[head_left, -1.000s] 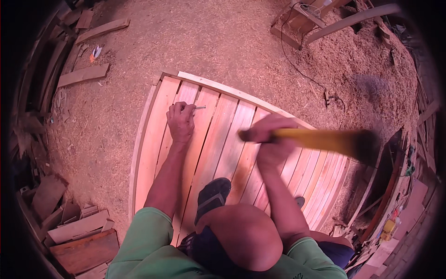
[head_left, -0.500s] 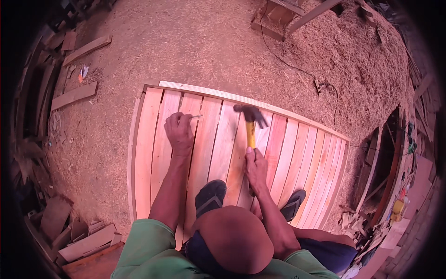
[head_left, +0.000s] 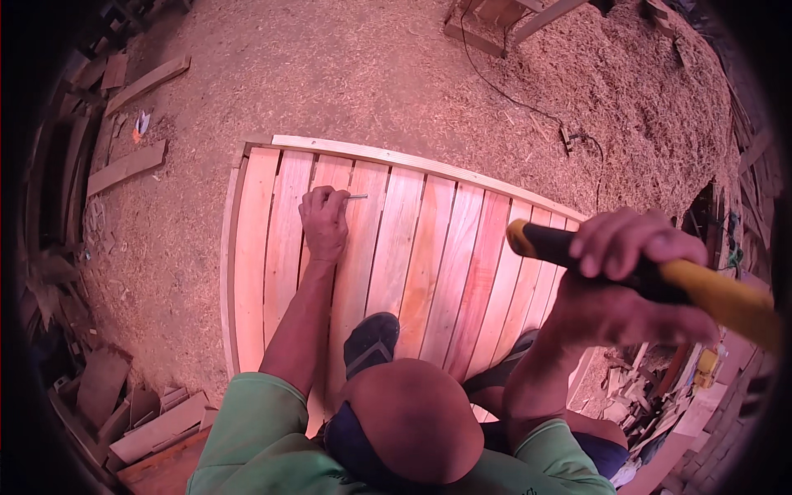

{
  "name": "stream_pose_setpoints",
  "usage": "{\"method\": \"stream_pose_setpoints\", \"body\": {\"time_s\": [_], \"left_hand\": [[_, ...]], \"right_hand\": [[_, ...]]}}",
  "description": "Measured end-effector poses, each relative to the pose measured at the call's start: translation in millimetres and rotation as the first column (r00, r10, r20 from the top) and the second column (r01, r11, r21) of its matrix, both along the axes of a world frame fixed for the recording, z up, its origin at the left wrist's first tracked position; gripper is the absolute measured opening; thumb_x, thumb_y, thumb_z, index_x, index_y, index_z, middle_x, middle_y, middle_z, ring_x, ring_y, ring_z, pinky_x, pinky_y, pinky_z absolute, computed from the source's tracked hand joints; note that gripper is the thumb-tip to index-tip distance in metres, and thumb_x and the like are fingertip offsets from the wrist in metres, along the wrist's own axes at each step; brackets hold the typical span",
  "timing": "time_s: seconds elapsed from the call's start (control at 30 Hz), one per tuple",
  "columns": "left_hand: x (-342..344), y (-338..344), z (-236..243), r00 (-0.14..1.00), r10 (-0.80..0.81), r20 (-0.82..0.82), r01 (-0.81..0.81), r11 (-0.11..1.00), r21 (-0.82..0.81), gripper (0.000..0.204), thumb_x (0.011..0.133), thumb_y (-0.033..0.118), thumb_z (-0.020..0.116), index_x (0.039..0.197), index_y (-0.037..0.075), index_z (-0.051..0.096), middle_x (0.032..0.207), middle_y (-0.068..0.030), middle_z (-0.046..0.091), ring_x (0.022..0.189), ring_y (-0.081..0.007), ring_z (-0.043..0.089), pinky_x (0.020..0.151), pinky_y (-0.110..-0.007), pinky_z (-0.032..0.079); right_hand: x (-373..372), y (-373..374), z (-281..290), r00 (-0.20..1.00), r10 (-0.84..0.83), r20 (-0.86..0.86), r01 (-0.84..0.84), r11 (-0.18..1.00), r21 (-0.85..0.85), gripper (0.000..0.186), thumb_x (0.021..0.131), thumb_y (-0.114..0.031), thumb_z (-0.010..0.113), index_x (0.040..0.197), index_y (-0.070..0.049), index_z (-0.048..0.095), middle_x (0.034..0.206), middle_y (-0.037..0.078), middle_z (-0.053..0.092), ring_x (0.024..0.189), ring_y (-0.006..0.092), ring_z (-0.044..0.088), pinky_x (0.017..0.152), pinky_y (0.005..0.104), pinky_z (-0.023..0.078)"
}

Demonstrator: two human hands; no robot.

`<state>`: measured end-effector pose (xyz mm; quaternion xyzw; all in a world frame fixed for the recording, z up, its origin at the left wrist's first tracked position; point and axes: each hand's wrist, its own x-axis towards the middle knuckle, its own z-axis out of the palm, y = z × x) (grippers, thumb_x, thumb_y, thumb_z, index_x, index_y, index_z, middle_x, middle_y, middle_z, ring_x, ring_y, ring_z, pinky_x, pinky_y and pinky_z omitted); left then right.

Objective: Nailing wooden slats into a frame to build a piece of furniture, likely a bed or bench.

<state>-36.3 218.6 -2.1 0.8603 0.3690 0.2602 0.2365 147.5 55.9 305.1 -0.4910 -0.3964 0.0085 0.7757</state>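
Note:
My left hand [head_left: 325, 216] is closed, with a short thin metal nail [head_left: 356, 196] sticking out sideways from its fingertips just over the pale slats. My right hand [head_left: 631, 264] is raised high on the right, close to the camera, its fingers wrapped round the black grip of a hammer [head_left: 718, 297]. The hammer's yellow shaft runs out to the right; its head is lost in the dark rim. Beneath both hands lies a wooden slatted panel [head_left: 402, 247] with a raised edge strip [head_left: 412, 164] along its far side. My sandaled foot [head_left: 371, 342] is on the panel.
Wood shavings cover the ground, heaped high at the far right. A black cable [head_left: 528, 107] with a connector crosses the shavings. Loose boards [head_left: 128, 167] lie at the left, and offcuts [head_left: 161, 429] are piled at the near left. More scraps [head_left: 627, 388] lie at the right.
My right hand has swung the hammer up and to the right, away from the slats. The left hand keeps hold of the nail in nearly the same place.

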Motion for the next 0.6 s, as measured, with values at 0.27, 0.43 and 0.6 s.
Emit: {"method": "stream_pose_setpoints", "body": {"time_s": [0.27,0.43,0.6], "left_hand": [[10.9,-0.4,0.6,0.997,-0.024,0.070,0.022,0.999,0.026,0.016,0.083,0.006,0.068,0.096,0.015,0.069,0.098,-0.0034,0.058,0.098,-0.0270,0.054,0.084,-0.042,0.042],[-8.1,-5.4,3.9,0.997,-0.070,0.022,0.068,0.996,0.054,0.017,0.084,0.004,0.065,0.098,0.013,0.067,0.099,-0.0048,0.059,0.100,-0.0280,0.055,0.085,-0.043,0.043],[8.9,-15.8,27.4,0.999,-0.039,-0.023,0.042,0.987,0.155,0.012,0.086,0.005,0.063,0.097,0.010,0.065,0.099,-0.0073,0.059,0.100,-0.0286,0.055,0.085,-0.043,0.042]], "right_hand": [[-65.3,-42.5,-210.9,0.963,-0.036,-0.265,-0.258,0.145,-0.955,0.039,0.102,-0.037,0.051,0.107,0.000,0.062,0.078,0.021,0.066,0.072,0.0388,0.066,0.069,0.0468,0.051],[-101.6,-68.0,-236.0,0.953,-0.232,-0.194,-0.172,0.111,-0.979,0.050,0.104,-0.045,0.047,0.103,0.002,0.064,0.077,0.028,0.065,0.077,0.0444,0.066,0.068,0.0505,0.048],[-79.1,-89.2,-224.9,0.924,-0.348,-0.158,-0.088,0.209,-0.974,0.049,0.103,-0.045,0.050,0.097,0.002,0.062,0.066,0.020,0.060,0.061,0.0326,0.061,0.061,0.0425,0.046]]}}
